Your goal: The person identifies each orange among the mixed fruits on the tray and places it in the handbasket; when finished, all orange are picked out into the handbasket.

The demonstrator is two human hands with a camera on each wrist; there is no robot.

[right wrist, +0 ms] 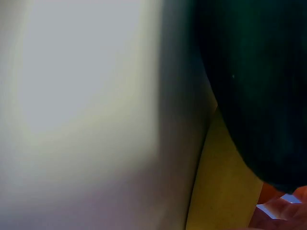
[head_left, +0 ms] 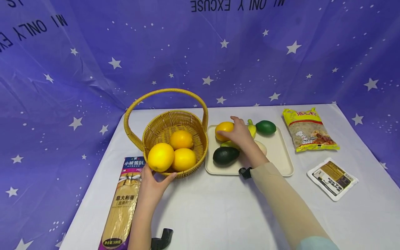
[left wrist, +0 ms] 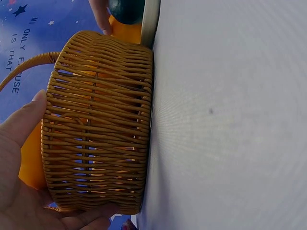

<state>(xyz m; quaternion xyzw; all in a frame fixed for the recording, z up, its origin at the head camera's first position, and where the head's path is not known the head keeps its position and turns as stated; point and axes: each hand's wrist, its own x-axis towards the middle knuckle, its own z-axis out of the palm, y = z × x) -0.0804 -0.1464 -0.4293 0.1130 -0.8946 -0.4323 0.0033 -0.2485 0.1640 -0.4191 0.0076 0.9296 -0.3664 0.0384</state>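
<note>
A woven basket [head_left: 175, 117] with a tall handle stands on the table at centre-left and holds three oranges [head_left: 160, 157]. My left hand [head_left: 153, 187] grips the basket's near left side, its thumb at the rim in the left wrist view. On the cream tray [head_left: 284, 163] to the right, my right hand [head_left: 242, 133] holds another orange [head_left: 224, 131] at the tray's left end. Beside that hand are a dark green avocado [head_left: 225, 156], a banana [head_left: 251, 128], a green fruit [head_left: 266, 127] and a pale, partly covered item [head_left: 261, 147]. The right wrist view is mostly blurred.
A long pack of spaghetti [head_left: 122, 205] lies left of the basket, partly under my left arm. Right of the tray are a yellow pasta bag [head_left: 310, 130] and a small white packet [head_left: 332, 178]. A purple starry cloth [head_left: 193, 52] hangs behind the table.
</note>
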